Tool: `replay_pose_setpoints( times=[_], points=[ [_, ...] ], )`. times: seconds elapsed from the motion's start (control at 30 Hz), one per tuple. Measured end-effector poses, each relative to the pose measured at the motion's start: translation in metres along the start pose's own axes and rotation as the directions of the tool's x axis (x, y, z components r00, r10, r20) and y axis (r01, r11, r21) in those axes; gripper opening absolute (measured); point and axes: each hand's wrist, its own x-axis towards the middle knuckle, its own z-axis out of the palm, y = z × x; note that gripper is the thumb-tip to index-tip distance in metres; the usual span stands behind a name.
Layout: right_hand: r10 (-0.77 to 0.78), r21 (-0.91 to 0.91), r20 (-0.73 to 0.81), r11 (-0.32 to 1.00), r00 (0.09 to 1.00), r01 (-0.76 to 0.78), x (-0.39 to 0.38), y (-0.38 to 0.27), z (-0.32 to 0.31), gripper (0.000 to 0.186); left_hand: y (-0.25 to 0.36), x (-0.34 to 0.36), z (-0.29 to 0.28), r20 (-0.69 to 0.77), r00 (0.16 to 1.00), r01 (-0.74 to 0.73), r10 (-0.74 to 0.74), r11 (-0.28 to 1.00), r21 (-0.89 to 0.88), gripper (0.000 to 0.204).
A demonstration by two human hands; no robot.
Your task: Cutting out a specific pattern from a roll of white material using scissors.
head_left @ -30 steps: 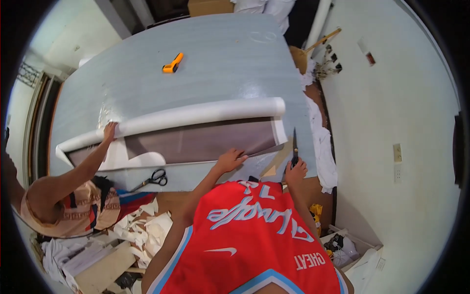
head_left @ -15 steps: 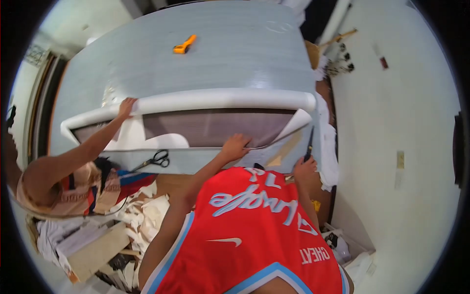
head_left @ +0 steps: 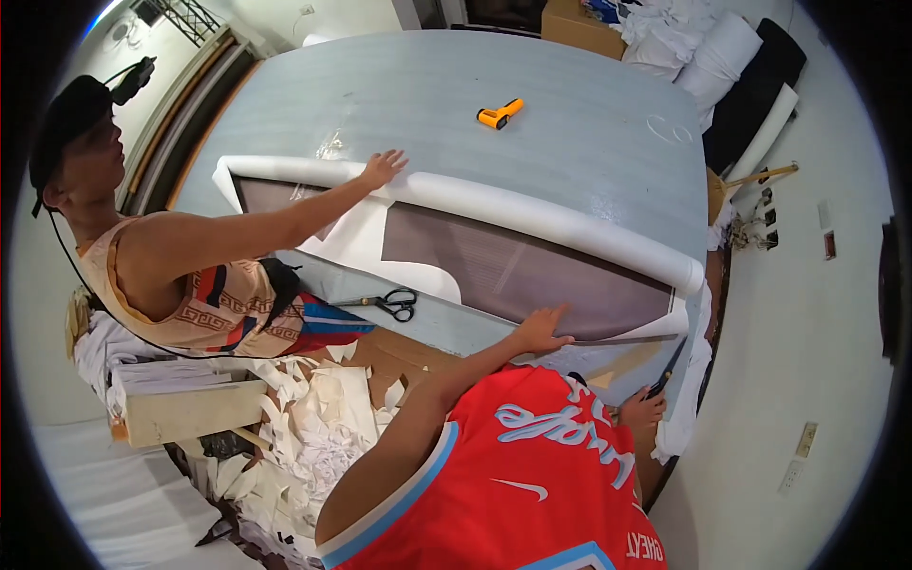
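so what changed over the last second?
The co-worker's hand slid along the white roll toward its middle. Unchanged: the left hand stays flat on the dark sheet, the right hand keeps its dark tool; scissors and orange tool untouched.

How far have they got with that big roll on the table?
Part of the white roll is already unrolled: a brown sheet lies flat on the grey table. Now the left hand presses the sheet's near edge, the right hand holds a dark tool, and a co-worker's hand rests on the roll. Most remains rolled.
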Motion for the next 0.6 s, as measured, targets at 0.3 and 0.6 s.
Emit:
replay_pose_setpoints(
  times=[0.3, 0.6],
  points=[
    [0.011, 0.002, 0.050, 1.000, 0.999, -0.012, -0.001, -0.013, 0.002, 0.049, -0.006, -0.001, -0.014, -0.044, 0.989, 0.128, -0.138, 0.974, -0.186, 0.077],
    [0.025, -0.028, 0.007, 0.999, 1.000, -0.025, 0.001, -0.004, 0.010, 0.047, -0.010, 0.002, 0.000, -0.059, 0.991, 0.103, -0.119, 0.971, -0.217, 0.072]
  ],
)
